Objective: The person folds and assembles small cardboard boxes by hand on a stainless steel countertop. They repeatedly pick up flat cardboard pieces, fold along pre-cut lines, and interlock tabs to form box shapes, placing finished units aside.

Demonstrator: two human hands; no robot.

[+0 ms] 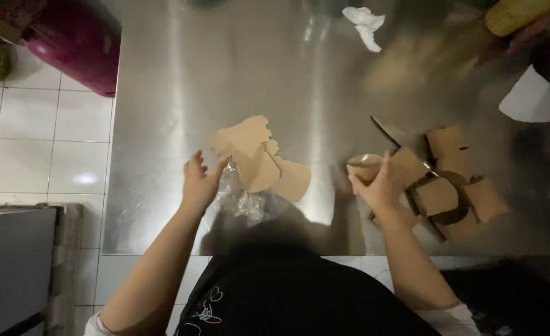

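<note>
A: Largest item?
B: Steel table [181,74], filling most of the view; white floor tiles [32,137] to the left.

A: Next in size?
B: Maroon cylinder [79,37], on the floor past the table's far-left corner. Dark cabinet [13,261] at lower left.

A: On the table, right side?
B: Pile of brown cardboard boxes [455,186], part folded, near the front edge. White sheet [533,99] at the far right, partly in shadow.

A: Centre?
B: Flat brown cutouts [256,155], overlapping, just beyond the left hand. Clear plastic wrap [244,199], crumpled, under their near edge.

A: Left hand?
B: Left hand [199,183] open, fingers spread and raised, fingertips touching the wrap and the cutouts' edge. Nothing gripped.

A: Right hand?
B: Right hand [377,183] closed around a small brown cup [363,167], rim facing left, held just above the table beside the box pile.

A: Smallest items?
B: Crumpled white tissue [365,23] at the table's far edge. Yellow object [517,14] at top right, blurred; kind not determinable.
</note>
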